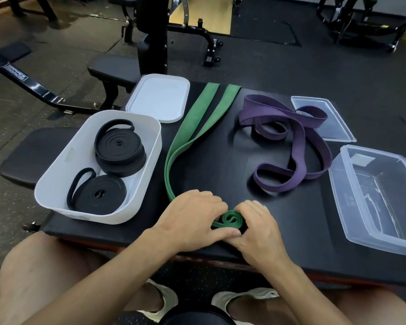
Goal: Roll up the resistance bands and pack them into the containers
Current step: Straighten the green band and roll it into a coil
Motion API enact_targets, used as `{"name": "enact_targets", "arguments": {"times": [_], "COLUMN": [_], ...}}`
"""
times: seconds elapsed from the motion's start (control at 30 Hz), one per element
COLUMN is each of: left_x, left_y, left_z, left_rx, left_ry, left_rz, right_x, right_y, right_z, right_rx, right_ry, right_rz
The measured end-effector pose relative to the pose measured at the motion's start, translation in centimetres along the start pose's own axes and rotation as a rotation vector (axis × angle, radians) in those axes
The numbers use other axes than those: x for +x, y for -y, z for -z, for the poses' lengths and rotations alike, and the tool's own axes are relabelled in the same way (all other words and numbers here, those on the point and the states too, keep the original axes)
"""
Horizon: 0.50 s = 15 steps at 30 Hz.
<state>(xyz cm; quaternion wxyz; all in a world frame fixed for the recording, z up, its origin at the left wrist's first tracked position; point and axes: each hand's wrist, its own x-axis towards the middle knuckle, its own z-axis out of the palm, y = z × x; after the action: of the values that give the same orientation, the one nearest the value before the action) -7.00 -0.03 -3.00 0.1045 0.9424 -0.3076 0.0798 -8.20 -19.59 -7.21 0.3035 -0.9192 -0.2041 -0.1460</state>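
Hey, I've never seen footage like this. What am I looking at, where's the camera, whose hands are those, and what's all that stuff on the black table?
There is no machine here. A person wears a camera on the head, so this single picture looks down at their own two bare hands. The left hand and right hand meet near the front edge of a black padded table. Their grip is on the coiled near end of a long green band, and the rest of it trails away across the table. On the left, a white tub holds two rolled black bands, with a white lid lying beyond it. A purple band lies loose and tangled to the right, one loop resting on a clear lid. Nearer on the right stands an empty clear tub.
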Motion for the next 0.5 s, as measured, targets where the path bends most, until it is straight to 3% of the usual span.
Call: {"name": "enact_targets", "arguments": {"times": [0.13, 0.23, 0.3, 0.43, 0.5], "left_x": [-1.0, -2.9, -4.2, -5.3, -4.9], "left_y": [0.3, 0.7, 0.7, -0.2, -0.7], "left_z": [0.5, 1.2, 1.2, 0.1, -0.7], "left_rx": [-0.011, -0.101, -0.104, -0.158, -0.260], "left_ry": [-0.118, -0.378, -0.447, -0.132, -0.068], "left_rz": [-0.028, 0.110, 0.193, 0.428, 0.489], "right_x": [0.5, 0.8, 1.0, 1.2, 1.2], "right_y": [-0.3, -0.2, -0.1, 0.0, 0.2], "right_z": [0.5, 1.0, 1.1, 1.2, 1.6], "right_rx": [0.021, 0.035, 0.040, 0.054, 0.053], "right_ry": [0.085, 0.117, 0.128, 0.142, 0.167], "right_rz": [0.071, 0.075, 0.090, 0.104, 0.111]}}
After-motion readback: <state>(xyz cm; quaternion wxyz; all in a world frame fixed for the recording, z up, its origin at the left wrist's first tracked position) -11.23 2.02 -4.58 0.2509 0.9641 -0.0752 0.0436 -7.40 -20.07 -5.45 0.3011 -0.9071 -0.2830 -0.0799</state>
